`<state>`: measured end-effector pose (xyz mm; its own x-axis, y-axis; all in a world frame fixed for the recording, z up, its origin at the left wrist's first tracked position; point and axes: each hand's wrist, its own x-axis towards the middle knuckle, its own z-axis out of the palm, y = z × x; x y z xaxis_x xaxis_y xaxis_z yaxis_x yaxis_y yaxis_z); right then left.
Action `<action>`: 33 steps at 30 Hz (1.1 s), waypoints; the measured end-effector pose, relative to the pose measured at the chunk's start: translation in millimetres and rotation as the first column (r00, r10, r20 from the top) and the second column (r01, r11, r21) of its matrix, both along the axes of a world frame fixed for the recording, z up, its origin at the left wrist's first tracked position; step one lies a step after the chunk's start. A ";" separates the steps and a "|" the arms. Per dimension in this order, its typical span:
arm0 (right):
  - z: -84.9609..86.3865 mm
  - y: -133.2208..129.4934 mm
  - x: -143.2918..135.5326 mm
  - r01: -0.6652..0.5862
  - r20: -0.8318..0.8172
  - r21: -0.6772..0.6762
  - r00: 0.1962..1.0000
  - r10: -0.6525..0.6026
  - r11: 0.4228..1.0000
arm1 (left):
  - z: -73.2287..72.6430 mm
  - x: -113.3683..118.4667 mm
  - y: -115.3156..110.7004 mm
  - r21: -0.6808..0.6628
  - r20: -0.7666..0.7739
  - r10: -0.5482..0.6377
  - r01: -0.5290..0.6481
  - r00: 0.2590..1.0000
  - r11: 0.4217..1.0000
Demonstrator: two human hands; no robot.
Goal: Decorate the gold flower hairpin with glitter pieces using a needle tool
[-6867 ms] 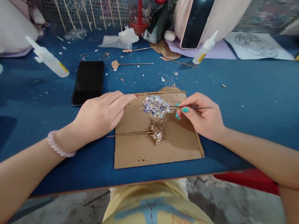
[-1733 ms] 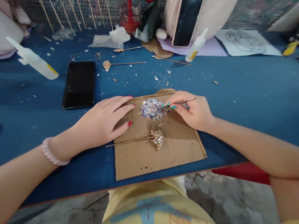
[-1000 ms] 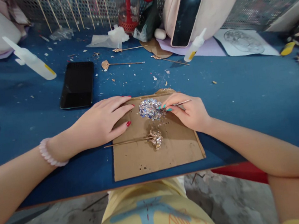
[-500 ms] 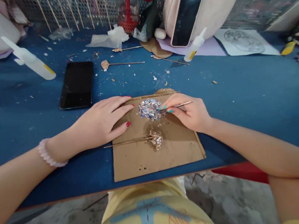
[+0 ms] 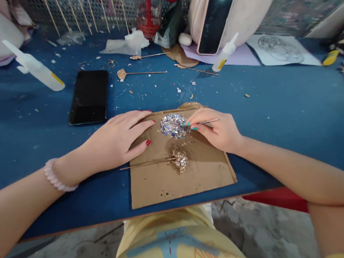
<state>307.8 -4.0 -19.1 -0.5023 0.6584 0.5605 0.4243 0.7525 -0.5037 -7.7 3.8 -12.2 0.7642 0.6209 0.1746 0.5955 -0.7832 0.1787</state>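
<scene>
Between the fingers of my right hand (image 5: 217,129) is a thin metal stick tool (image 5: 210,121), pinched near its lower end. Its tip meets the right side of a pile of glittering blue and silver chips (image 5: 173,125); the exact tip is hidden by my fingers. The pile lies on a piece of brown cardboard (image 5: 208,174). My left hand (image 5: 116,141) rests flat, fingers spread, over the cardboard's left edge. Below the pile, a gold hairpin (image 5: 151,163) with a sparkling head lies on the cardboard, its prongs pointing left past the edge.
A black phone (image 5: 89,97) lies beyond my left hand. White glue bottles stand at the left (image 5: 39,71) and right (image 5: 225,52). Several gold sticks, one with a fan-shaped head (image 5: 121,74), lie behind the cardboard. Another phone (image 5: 216,16) leans against a pale bag (image 5: 248,12).
The stick in my right hand has shifted very slightly, its free end a little lower and further left. My left hand and the hairpin stay in place.
</scene>
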 end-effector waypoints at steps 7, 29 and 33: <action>1.7 -1.1 -0.4 -0.028 -0.013 0.030 1.000 0.029 0.999 | 1.2 0.2 -0.1 0.009 -0.014 -0.007 0.007 1.000 1.000; 1.3 -1.2 0.3 -0.032 -0.022 -0.027 0.999 0.031 0.999 | 1.2 1.0 -0.1 0.015 -0.005 -0.004 0.004 1.000 1.000; 1.2 -0.9 -0.7 -0.038 -0.026 -0.003 0.999 0.038 0.999 | 1.3 1.0 -0.3 0.010 -0.004 -0.007 0.007 1.000 1.000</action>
<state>307.1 -4.9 -18.0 -0.5121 0.6410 0.5716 0.3822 0.7661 -0.5167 -6.7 3.5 -11.0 0.7691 0.6140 0.1775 0.5908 -0.7889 0.1689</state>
